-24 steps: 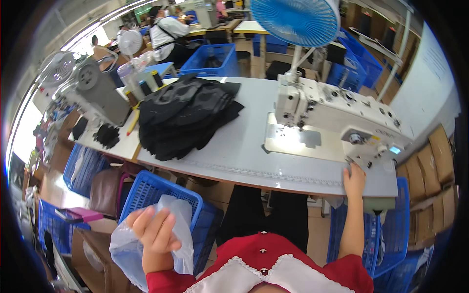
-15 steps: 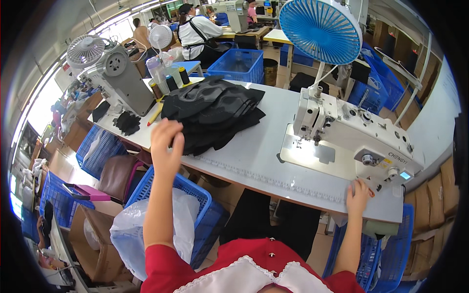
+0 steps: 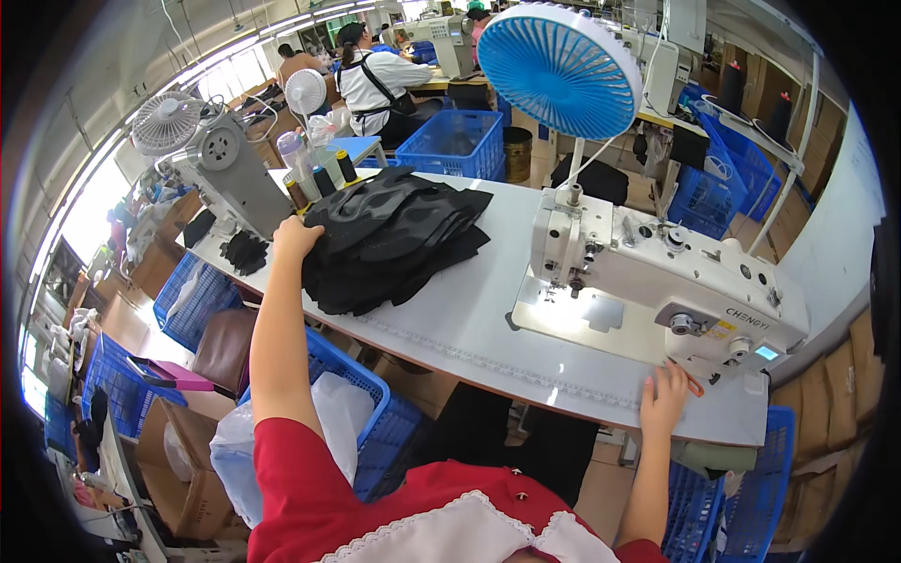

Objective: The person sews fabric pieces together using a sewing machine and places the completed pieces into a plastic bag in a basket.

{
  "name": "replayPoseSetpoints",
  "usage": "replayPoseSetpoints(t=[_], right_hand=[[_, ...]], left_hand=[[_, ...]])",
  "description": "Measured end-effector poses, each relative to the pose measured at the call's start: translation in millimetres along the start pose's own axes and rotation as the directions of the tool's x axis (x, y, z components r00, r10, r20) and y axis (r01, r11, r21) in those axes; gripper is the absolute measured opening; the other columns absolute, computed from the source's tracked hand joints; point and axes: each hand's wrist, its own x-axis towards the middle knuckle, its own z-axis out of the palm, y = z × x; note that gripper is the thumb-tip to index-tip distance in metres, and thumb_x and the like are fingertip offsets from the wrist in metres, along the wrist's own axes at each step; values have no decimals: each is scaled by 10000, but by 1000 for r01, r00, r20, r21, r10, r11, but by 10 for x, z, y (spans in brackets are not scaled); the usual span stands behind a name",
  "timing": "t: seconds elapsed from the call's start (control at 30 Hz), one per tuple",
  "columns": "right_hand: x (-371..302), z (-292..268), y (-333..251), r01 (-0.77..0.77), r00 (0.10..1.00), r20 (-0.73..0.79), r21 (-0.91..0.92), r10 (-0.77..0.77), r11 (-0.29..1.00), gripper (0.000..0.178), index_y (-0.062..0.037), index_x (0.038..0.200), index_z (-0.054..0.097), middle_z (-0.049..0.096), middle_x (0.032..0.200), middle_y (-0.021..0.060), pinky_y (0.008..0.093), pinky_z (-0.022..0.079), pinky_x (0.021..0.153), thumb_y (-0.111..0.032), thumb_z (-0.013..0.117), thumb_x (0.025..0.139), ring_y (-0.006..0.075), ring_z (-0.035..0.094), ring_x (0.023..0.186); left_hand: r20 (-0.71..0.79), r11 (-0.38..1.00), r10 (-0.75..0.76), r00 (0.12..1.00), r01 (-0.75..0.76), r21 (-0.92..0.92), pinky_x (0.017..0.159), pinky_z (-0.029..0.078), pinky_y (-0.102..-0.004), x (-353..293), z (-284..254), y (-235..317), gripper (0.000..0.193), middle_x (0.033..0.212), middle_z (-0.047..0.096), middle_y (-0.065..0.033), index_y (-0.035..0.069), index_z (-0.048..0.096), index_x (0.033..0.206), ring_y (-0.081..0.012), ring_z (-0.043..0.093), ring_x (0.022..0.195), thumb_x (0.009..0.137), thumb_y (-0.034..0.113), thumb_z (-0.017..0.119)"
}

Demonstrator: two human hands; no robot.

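A loose stack of dark cut fabric pieces (image 3: 399,239) lies on the white sewing table (image 3: 450,328), some bearing shiny grey curved patches. At the stack's left edge is my left hand (image 3: 297,240), its fingers curled down and its thumb against the fabric side. Whatever is under those fingers is hidden. My right hand (image 3: 664,399) rests on the table's front edge with fingers stretched and slightly apart. Beside its fingertips lies an orange-handled tool (image 3: 694,386), partly covered. Behind that hand stands a white sewing machine (image 3: 657,253) with its lamp lit.
Thread cones (image 3: 324,180) stand behind the stack. Small black scraps (image 3: 244,253) lie to the left, near another machine (image 3: 225,169). A blue fan (image 3: 560,72) rises behind the sewing machine. Below, a blue crate (image 3: 361,375) holds a plastic bag (image 3: 338,408). A person (image 3: 380,84) sits farther back.
My left hand has moved down onto the stack's left edge, and its fingers have curled. My right hand has slid slightly left along the table edge. The whole view has shifted a little.
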Motion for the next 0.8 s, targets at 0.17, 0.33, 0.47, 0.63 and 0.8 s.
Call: replayPoseSetpoints(t=[0.17,0.33,0.47,0.63,0.8], right_hand=[[31,-12,-31,-6,1000,0,28,6,1000,255,-6,1026,645,556,1262,172,515,348,1043,-171,640,831,414,453,1229],[77,-21,-91,-17,1000,10,78,16,997,250,1,1022,646,565,1248,172,514,362,1033,-142,652,817,413,465,1216],[67,-88,-79,-33,999,-3,76,33,997,243,7,1024,644,574,1234,167,499,376,1025,-122,652,818,403,479,1203],[87,-82,-106,-61,998,6,87,60,994,237,5,1020,645,580,1224,164,491,387,1016,-120,655,819,399,491,1187],[85,-86,-77,-47,999,24,70,45,996,232,-2,1012,649,590,1200,166,490,398,1004,-127,658,817,400,503,1167]], left_hand=[[-184,998,-53,981,57,15,967,453,-463,157,135,-172,415,1086,655,-201,54,674,1044,-392,568,1125,733,326,706],[-492,941,175,853,-292,-173,813,493,-487,297,-148,146,195,929,661,-269,-5,564,981,-441,635,914,886,165,560],[-523,853,398,754,-514,-92,791,480,-497,216,-433,1012,160,957,661,-226,66,520,1064,-430,631,930,940,165,500],[-633,708,428,645,-675,-209,792,484,-453,191,-409,1892,161,918,660,-190,42,540,1057,-400,635,926,927,137,544],[-740,510,263,619,-740,-438,800,489,-374,-132,42,2686,180,951,636,-184,-4,543,1075,-312,643,890,938,111,558]])
